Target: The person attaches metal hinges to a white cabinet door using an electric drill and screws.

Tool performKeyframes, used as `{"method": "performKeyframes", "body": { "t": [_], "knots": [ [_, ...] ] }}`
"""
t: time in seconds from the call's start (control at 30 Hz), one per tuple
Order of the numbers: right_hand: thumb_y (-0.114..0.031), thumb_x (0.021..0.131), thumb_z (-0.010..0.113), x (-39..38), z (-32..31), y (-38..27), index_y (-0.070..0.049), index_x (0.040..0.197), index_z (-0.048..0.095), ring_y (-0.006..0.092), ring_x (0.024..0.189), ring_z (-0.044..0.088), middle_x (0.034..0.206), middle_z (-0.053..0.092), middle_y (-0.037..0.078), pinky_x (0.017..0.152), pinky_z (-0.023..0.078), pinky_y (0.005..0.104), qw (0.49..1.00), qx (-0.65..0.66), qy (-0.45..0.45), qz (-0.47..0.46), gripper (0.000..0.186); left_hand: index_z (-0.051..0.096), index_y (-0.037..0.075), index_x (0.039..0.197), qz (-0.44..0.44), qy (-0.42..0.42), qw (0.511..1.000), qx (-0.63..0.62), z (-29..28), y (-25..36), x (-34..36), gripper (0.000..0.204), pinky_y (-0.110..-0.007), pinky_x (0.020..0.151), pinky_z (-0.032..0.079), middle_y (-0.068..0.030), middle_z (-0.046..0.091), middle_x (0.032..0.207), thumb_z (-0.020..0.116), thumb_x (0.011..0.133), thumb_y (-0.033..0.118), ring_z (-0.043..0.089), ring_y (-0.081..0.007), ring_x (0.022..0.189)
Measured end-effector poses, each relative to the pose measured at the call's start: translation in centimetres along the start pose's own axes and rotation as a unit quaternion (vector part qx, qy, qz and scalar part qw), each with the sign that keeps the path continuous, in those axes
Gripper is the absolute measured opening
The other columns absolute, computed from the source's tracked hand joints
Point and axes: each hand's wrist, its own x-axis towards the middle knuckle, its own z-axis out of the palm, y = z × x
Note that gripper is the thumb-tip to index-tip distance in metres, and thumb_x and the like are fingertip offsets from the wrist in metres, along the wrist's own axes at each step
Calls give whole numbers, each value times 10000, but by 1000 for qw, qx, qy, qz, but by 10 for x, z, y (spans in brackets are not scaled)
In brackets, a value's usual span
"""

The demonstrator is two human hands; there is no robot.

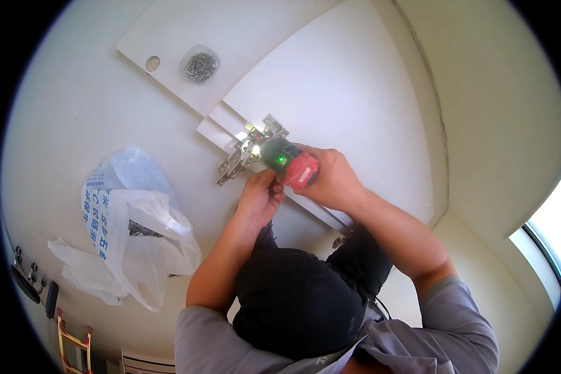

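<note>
A cordless red and black drill [299, 171] with a lit green light is gripped in my right hand [335, 181], its front over shiny metal hinges [234, 165] at the edge of a white panel [343, 87]. My left hand [260, 196] is curled just below and left of the drill, beside the hinges; what its fingers hold is hidden. A small light shines on the hinge metal under the drill's front, where the exact contact point cannot be seen.
A second white board [162, 31] carries a clear tub of screws [201, 67]. A crumpled plastic bag [137, 218] lies on the left. A yellow ladder [75, 340] is at lower left. A window [548, 218] is at the far right. My dark-clad legs [361, 262] are below the panel.
</note>
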Motion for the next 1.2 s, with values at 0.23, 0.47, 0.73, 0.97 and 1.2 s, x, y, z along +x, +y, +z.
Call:
{"method": "performKeyframes", "body": {
  "t": [0.23,0.47,0.73,0.97,1.2],
  "knots": [
    [-331,747,840,11,-6,-30,-100,1291,682,400,917,710,983,750,185,821,575,458,992,-105,-47,46,612,631,36,976,-1,20,1000,0,-1,3,-8,144,-249,569,446,-20,601,815,588,1052,151,535,-97,674],
    [-366,747,821,23,-11,-32,-114,1194,702,404,913,706,965,746,181,815,574,469,986,-152,-62,27,526,639,28,1044,-7,-21,999,47,-6,0,-13,149,-281,655,523,-65,660,908,599,1054,172,602,-139,737],
    [-219,750,838,-71,-18,16,-58,1337,647,411,929,706,1040,728,221,839,572,422,997,47,-47,-45,638,664,-17,1240,10,-50,987,153,15,-6,-33,254,-316,832,576,-23,678,1019,592,1052,138,650,-135,884],
    [-190,718,869,-116,-1,51,23,1336,619,341,866,723,1010,731,213,854,569,375,987,119,-89,61,700,661,-21,1138,12,-27,994,107,-12,-9,-26,259,-238,626,478,-11,624,858,594,1072,221,564,-96,718],
    [-112,765,811,-111,11,48,12,900,629,135,661,568,760,668,84,677,535,332,981,181,-55,28,258,640,17,1016,-12,-65,997,42,-11,-8,-30,316,-217,538,383,7,582,751,646,1046,331,507,-77,634]
  ]
}}
